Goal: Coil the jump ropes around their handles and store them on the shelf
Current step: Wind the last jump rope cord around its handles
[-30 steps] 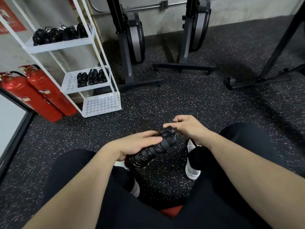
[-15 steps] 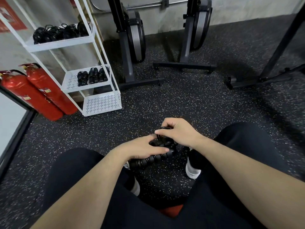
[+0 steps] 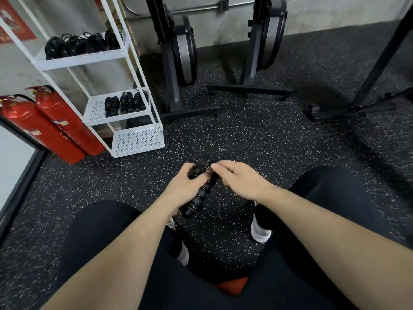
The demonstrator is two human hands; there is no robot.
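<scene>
A black jump rope [image 3: 199, 198], its cord wound in rings around the paired handles, hangs between my knees above the floor. My left hand [image 3: 178, 186] grips the upper part of the bundle from the left. My right hand [image 3: 237, 177] pinches the cord at the bundle's top end. The lower handle end points down toward my left shoe. The white shelf [image 3: 138, 144] stands at the left. Coiled ropes [image 3: 125, 102] lie on its middle tier, and looser black ropes [image 3: 80, 43] on the upper tier.
Two red fire extinguishers [image 3: 55, 128] lean by the wall left of the shelf. Black exercise machines [image 3: 178, 61] with floor bases stand behind, and a rack leg [image 3: 357, 106] crosses the right. The speckled rubber floor [image 3: 257, 135] lies ahead; a red seat shows under me.
The bundle has swung from lying nearly level to standing more upright. My left hand slid up to its top, and my right hand drew in toward the top end with the cord.
</scene>
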